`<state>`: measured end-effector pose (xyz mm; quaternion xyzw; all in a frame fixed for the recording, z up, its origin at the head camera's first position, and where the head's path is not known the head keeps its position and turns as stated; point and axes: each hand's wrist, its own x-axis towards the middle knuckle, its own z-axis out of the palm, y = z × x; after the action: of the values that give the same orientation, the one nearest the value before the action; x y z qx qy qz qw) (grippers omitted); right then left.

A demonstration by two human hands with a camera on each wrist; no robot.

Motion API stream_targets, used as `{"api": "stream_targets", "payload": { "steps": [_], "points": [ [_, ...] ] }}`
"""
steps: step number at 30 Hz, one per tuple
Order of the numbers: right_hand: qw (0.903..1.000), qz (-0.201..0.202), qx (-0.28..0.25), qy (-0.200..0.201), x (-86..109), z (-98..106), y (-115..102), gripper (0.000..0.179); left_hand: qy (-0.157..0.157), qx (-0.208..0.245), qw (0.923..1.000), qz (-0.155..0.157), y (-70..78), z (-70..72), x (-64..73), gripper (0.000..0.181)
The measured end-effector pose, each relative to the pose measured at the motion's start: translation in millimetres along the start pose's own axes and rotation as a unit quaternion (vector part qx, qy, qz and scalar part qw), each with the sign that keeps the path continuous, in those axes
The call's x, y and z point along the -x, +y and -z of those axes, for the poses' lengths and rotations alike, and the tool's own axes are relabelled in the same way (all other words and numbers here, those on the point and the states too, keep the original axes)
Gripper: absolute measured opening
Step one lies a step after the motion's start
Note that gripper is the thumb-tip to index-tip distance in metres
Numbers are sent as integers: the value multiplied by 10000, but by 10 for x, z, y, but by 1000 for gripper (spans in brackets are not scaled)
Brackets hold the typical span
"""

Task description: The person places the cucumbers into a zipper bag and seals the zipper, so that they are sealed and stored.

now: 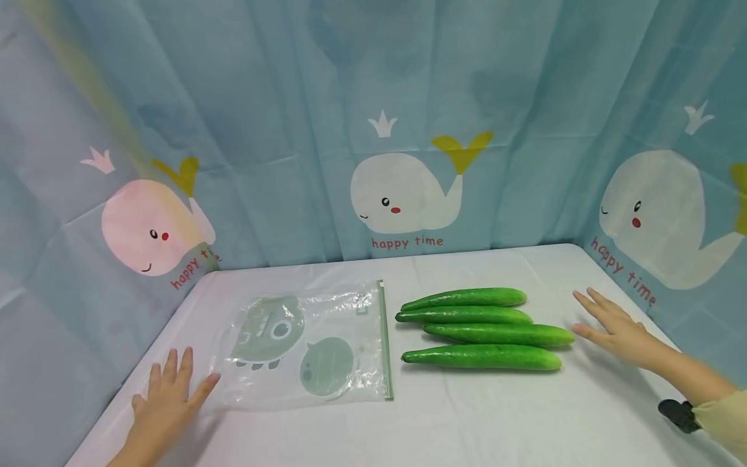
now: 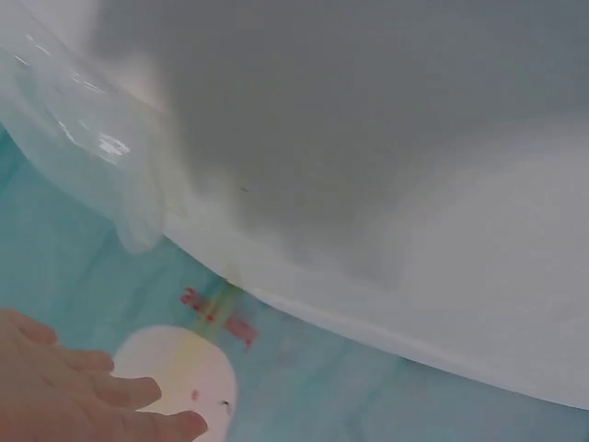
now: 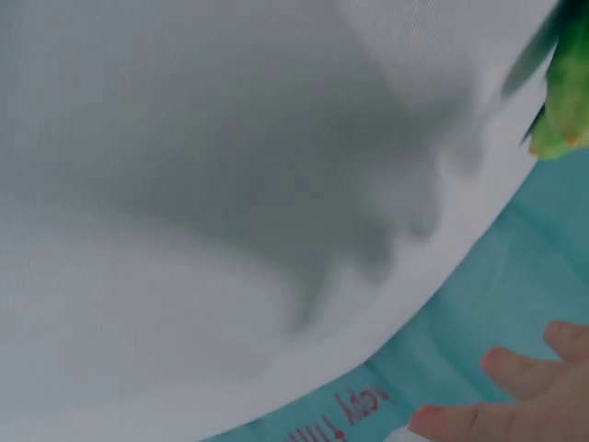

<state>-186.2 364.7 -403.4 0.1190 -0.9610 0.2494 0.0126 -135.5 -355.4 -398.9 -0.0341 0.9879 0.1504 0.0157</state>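
Observation:
A clear zip bag [image 1: 329,318] with green cartoon prints lies flat on the white table, its green zip strip facing right. Just left of it is my left hand [image 1: 166,399], fingers spread and holding nothing; the thumb tip comes close to the bag's left edge. Several green cucumbers [image 1: 481,357] lie side by side to the right of the bag, stems pointing left. My right hand [image 1: 618,331] hovers by their right ends with its fingers extended and nothing in it. In the left wrist view the left hand [image 2: 83,387] shows at the lower corner, near the bag's edge [image 2: 101,138].
The table [image 1: 467,421] is covered in a white cloth. Around its back and sides hangs a blue curtain [image 1: 280,130] printed with whales. A dark strap [image 1: 679,415] sits on the right wrist by a pale sleeve [image 1: 723,421].

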Motion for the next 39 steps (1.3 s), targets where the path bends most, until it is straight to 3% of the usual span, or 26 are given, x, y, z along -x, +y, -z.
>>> {"api": "stream_targets", "payload": {
  "steps": [4,14,25,39],
  "points": [
    [9992,161,-331,139,7,-43,-96,75,122,52,9998,-128,229,-32,8,92],
    [9967,336,-497,554,55,-156,-312,74,269,244,9979,-528,688,-194,69,89],
    [9946,580,-734,441,39,-232,-512,63,596,489,9897,-1206,988,-401,131,80],
    [9897,586,-1296,133,-16,-339,-750,58,372,919,9864,-1308,1311,-485,115,77]
  ]
}}
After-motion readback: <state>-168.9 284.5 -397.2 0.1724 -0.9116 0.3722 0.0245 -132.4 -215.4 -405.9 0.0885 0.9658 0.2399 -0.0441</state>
